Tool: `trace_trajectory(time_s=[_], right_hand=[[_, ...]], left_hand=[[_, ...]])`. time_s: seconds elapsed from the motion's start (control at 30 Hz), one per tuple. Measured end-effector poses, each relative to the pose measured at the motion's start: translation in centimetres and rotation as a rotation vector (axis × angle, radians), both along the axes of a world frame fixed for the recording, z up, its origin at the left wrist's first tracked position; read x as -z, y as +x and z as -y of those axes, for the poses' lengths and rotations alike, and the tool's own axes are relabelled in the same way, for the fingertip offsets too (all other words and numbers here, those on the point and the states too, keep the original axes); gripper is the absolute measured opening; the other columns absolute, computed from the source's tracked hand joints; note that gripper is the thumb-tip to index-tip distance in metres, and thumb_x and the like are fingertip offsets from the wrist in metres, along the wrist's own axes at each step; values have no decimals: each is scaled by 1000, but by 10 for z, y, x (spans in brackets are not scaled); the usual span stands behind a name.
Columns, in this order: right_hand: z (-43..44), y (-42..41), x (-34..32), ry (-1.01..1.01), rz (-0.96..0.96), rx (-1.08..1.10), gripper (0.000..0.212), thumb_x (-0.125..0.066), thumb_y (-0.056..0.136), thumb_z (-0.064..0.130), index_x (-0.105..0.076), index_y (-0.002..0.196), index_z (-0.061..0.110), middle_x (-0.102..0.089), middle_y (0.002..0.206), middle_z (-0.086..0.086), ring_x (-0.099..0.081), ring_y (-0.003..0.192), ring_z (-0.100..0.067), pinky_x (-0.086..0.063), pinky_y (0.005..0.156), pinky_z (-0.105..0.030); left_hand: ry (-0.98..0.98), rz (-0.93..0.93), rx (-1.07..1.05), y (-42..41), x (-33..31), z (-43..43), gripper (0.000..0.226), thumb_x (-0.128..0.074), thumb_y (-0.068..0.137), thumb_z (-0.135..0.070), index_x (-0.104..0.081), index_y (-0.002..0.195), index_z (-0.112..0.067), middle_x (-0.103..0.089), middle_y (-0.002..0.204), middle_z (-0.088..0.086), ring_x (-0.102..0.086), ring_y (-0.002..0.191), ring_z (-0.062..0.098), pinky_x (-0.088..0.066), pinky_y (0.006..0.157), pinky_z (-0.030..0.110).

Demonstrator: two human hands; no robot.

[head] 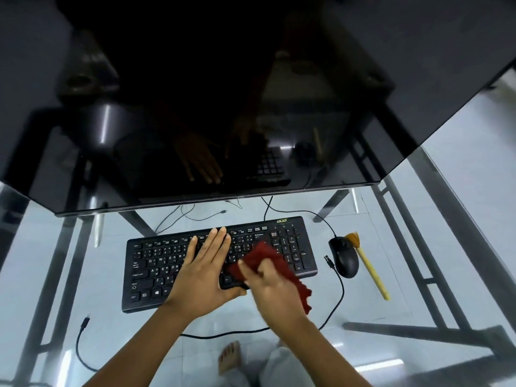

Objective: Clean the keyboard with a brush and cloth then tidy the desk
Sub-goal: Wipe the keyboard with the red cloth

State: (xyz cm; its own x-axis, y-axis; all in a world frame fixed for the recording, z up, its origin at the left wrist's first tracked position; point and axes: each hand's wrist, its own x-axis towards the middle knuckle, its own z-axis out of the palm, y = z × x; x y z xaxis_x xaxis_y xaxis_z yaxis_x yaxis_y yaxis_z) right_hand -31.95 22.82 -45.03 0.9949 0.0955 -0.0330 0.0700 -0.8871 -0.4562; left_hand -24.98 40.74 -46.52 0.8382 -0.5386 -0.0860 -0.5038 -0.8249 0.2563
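Observation:
A black keyboard [156, 263] lies on the glass desk [418, 247] in front of me. My left hand [205, 270] lies flat on its middle keys, fingers straight and pointing away, thumb at the near edge. My right hand [275, 291] grips a dark red cloth [261, 254] and presses it on the keys left of the number pad; the hand is blurred. A brush [368, 268] with a pale yellow handle and orange bristles lies on the desk right of the mouse, held by neither hand.
A black mouse [344, 256] sits between keyboard and brush, its cable looping along the near desk. A large dark monitor [223, 107] overhangs the back. Loose cables [83, 347] lie at the near left. A bare foot and the desk frame show through the glass.

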Motion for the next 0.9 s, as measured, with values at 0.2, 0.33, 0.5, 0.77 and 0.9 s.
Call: trace_trajectory(time_s=[0.2, 0.33, 0.5, 0.77, 0.9], right_hand=[[54, -7, 1, -8, 71, 320, 47, -56, 94, 21, -48, 137, 40, -44, 110, 5, -56, 73, -14, -56, 65, -28], [22, -11, 5, -69, 31, 137, 49, -49, 94, 25, -39, 137, 46, -44, 109, 8, -57, 77, -13, -55, 60, -31], [41, 9, -5, -50, -52, 152, 33, -53, 97, 37, -51, 129, 36, -56, 100, 8, -67, 66, -17, -54, 48, -26], [6, 41, -1, -121, 93, 74, 41, -67, 88, 26, -60, 129, 22, -56, 95, -3, -62, 58, -17, -56, 46, -32], [32, 66, -3, -60, 177, 236, 34, -45, 94, 39, -65, 120, 32, -55, 96, 2, -56, 83, -17, -52, 73, -36]], left_hand=[[8, -1, 4, 0, 0, -1, 115, -35, 69, -91, -14, 154, -15, -5, 162, -1, 3, 149, 13, 0, 117, 47], [-7, 1, -7, 0, 1, 0, 115, -37, 69, -90, -15, 153, -15, -7, 162, -1, 2, 149, 13, 0, 117, 47], [-8, -20, 17, 1, 0, -2, 115, -35, 68, -91, -13, 154, -16, -4, 162, -2, 5, 149, 12, 2, 117, 46], [-28, -21, 6, 1, 0, -3, 114, -39, 69, -89, -19, 153, -15, -7, 162, -1, 1, 149, 13, -2, 117, 47], [-30, -6, 14, 2, 1, -3, 114, -37, 70, -90, -19, 153, -15, -9, 162, -1, -1, 149, 14, -3, 117, 47]])
